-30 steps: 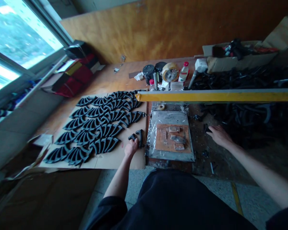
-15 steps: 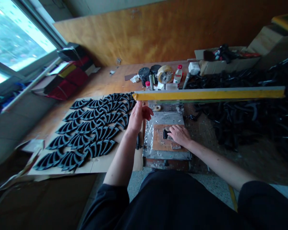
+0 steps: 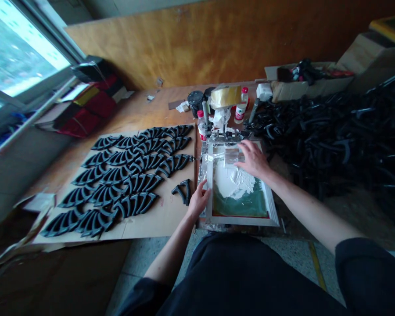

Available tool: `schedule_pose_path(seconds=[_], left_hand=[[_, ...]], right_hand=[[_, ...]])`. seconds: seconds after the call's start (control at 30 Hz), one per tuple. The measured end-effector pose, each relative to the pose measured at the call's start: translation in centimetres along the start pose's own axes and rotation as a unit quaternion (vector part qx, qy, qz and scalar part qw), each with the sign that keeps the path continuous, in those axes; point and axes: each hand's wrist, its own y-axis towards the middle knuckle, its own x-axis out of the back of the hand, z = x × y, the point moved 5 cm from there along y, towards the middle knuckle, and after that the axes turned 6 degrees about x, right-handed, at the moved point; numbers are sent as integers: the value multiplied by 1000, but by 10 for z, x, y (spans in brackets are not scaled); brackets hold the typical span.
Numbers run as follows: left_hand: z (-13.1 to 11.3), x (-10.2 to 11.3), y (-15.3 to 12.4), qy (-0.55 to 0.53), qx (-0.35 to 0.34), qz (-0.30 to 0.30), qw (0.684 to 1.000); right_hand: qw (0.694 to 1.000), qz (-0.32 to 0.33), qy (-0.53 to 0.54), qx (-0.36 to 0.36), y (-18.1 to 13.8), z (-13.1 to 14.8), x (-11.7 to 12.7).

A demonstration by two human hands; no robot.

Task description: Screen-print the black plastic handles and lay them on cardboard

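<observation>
A frame [image 3: 243, 221] with a pale rim and green mesh [image 3: 238, 208] lies in front of the person, at the right edge of a sheet of cardboard [image 3: 174, 224]; thick white paste [image 3: 230, 183] covers the upper middle of the mesh, with bare green below it. A small clear block [image 3: 231, 156] stands at the far end of the paste; the right hand [image 3: 255, 161] is at the block's right side, thumb and fingers parted around that end — whether it grips the block I cannot tell. The left hand [image 3: 199, 199] is at the frame's left edge, half open, thumb and forefinger apart, with nothing seen in its grasp.

On the cardboard, curved black handles [image 3: 136, 182] lie in fanned, overlapping rows; two loose handles [image 3: 183, 191] lie apart from them, near the left hand. Beyond the frame, on the wooden table [image 3: 148, 109], are a black tub [image 3: 195, 103], a roll of tan tape [image 3: 226, 96] and two bottles [image 3: 240, 112] with red caps; to the right is a large heap of black parts [image 3: 332, 127] — an open carton [image 3: 285, 92] sits behind it.
</observation>
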Motion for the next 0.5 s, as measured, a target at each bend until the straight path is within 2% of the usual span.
schedule_pose_path(seconds=[0.07,0.17,0.23,0.3,0.37,0.43,0.5], left_hand=[[6,-3,7,20,1,-7,1000],[9,-3,11,32,-8,-6,999],[11,-2,11,33,-14,-5,999],[13,-2,11,32,-13,-6,999],[14,-2,11,32,-9,-7,999],[13,-2,11,31,-6,-9,999],[12,-2,10,27,-7,-9,1000]], right_hand=[[996,85,-6,20,6,28,-17],[985,162,-7,52,-15,51,-28],[974,177,6,141,-38,62,-25],[950,191,27,244,-60,70,-18],[927,210,46,306,-70,71,-12],[926,218,61,301,-66,69,-9],[946,188,67,255,-57,66,-10]])
